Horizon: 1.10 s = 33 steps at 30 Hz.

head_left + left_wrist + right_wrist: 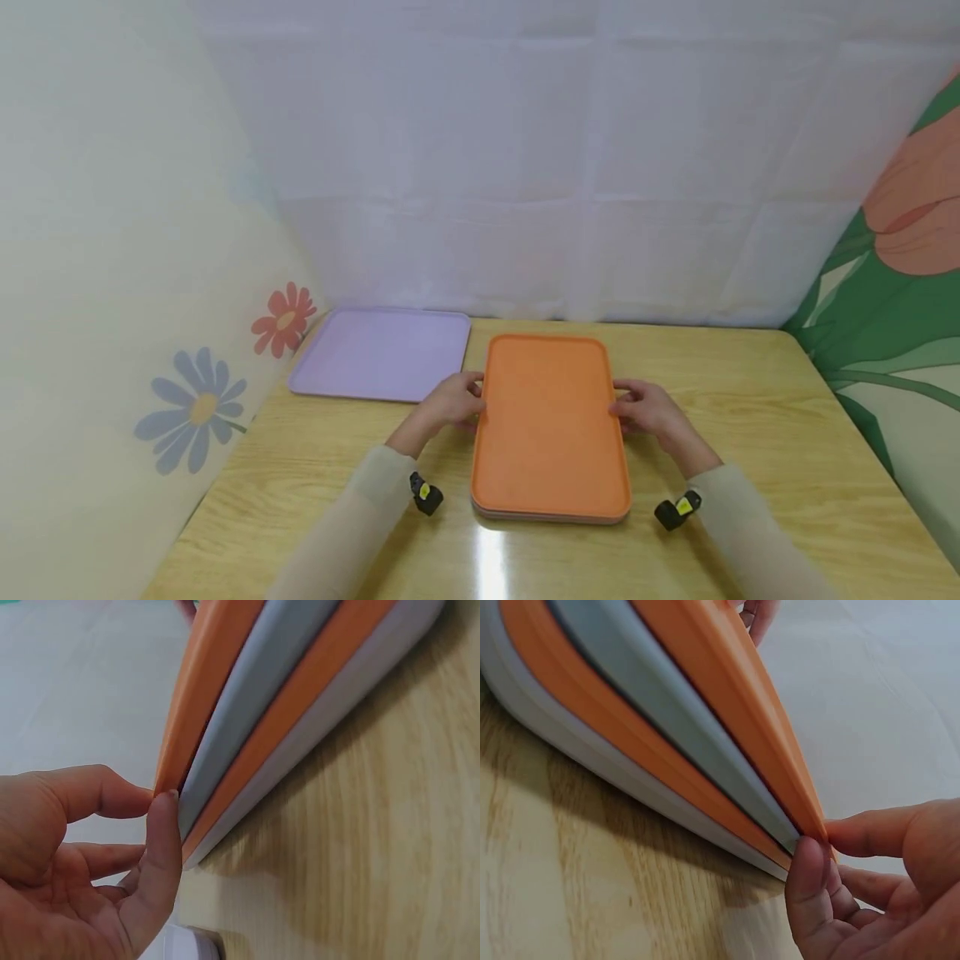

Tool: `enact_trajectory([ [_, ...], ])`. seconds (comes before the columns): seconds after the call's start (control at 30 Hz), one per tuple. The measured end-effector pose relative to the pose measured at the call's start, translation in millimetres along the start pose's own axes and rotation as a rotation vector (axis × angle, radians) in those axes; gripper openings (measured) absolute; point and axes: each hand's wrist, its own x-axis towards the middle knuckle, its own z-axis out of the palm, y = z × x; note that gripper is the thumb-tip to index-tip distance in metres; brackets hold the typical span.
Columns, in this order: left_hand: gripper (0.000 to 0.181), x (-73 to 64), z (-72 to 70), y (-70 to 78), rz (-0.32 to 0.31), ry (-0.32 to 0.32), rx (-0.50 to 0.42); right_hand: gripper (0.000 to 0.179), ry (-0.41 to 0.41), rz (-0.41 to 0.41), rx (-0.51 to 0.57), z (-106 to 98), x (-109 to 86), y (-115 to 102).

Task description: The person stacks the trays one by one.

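An orange tray (551,425) lies on top of a stack of several trays in the middle of the table. My left hand (457,400) pinches its left rim, thumb and a finger at the edge. On the opposite side, my right hand (647,408) pinches the right rim in the same way. Beneath the top tray, the wrist views show a grey-green tray (240,712), then a second orange tray (630,742), with a pale grey-lilac tray (607,769) lowest, against the wood. Most of the lower trays' surfaces are hidden under the top one.
A lilac tray (382,354) lies flat at the back left of the wooden table (750,433), behind my left hand. A white cloth (525,167) hangs along the back edge. Flower-patterned panels stand at the left (112,292) and right (915,333).
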Motion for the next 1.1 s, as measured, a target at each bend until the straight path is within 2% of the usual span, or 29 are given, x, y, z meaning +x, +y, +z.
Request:
enact_trajectory([
  [0.27, 0.070, 0.1, -0.8, 0.4, 0.015, 0.001, 0.089, 0.063, -0.034, 0.017, 0.007, -3.1, -1.4, 4.9],
  [0.4, 0.066, -2.5, -15.2, -6.5, 0.043, 0.022, 0.122, 0.063, -0.060, 0.032, 0.045, -3.0, -2.7, 5.7],
  [0.5, 0.063, -4.9, -40.4, -14.5, 0.072, 0.079, 0.207, 0.062, -0.067, 0.042, 0.071, -0.6, -2.8, 6.4],
  [0.67, 0.060, -10.5, -97.8, -26.4, 0.104, 0.217, 0.448, 0.060, -0.059, 0.062, 0.084, 1.8, -2.1, 6.7],
  [0.73, 0.058, -11.6, -120.2, -33.7, 0.125, 0.284, 0.509, 0.059, -0.055, 0.067, 0.082, 1.8, -1.3, 7.5],
  [0.8, 0.055, -11.3, -140.2, -42.9, 0.143, 0.349, 0.532, 0.059, -0.049, 0.071, 0.084, 1.5, -0.7, 8.2],
  [0.9, 0.054, -12.1, -164.7, -55.0, 0.146, 0.414, 0.529, 0.060, -0.053, 0.068, 0.081, 0.5, -0.2, 9.4],
  [1.0, 0.055, -12.3, -184.1, -66.1, 0.139, 0.437, 0.504, 0.060, -0.054, 0.065, 0.083, 0.9, 0.3, 10.1],
  [1.1, 0.058, -10.1, -200.3, -74.7, 0.104, 0.445, 0.495, 0.061, -0.058, 0.059, 0.088, 1.6, 0.8, 10.2],
])
